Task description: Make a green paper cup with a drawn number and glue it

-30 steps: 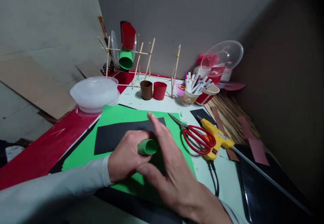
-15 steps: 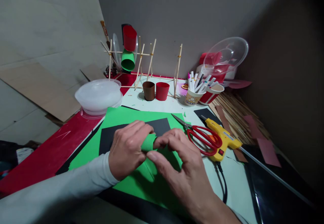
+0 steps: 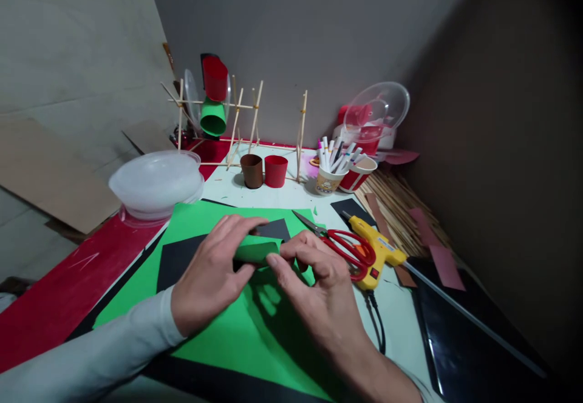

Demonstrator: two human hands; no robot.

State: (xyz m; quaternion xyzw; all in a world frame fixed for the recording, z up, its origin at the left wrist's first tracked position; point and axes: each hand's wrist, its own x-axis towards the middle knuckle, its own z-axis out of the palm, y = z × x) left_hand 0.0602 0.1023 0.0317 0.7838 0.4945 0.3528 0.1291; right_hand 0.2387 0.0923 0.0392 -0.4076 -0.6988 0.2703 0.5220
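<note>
A rolled piece of green paper (image 3: pixel 257 252) is between my two hands, above the table. My left hand (image 3: pixel 210 267) curls around its left part, thumb below and fingers over the top. At the right end, my right hand (image 3: pixel 319 278) pinches the roll's edge between thumb and fingertips. Under the hands lie a green sheet (image 3: pixel 218 348) and a smaller black sheet (image 3: pixel 179 261). Just right of my right hand are red-handled scissors (image 3: pixel 353 251), their blades pointing left, against a yellow glue gun (image 3: pixel 378 248).
A brown paper cup (image 3: pixel 252 171) and a red one (image 3: pixel 276 172) stand behind the sheets, near a stick frame (image 3: pixel 255 118). Plastic lids (image 3: pixel 155 175) are stacked at left. A cup of markers (image 3: pixel 331 181) and wooden sticks (image 3: pixel 405 203) are at right.
My left hand has loosened from a closed wrap and moved left, so more of the green roll shows. The right hand still pinches its end. The camera view has shifted right.
</note>
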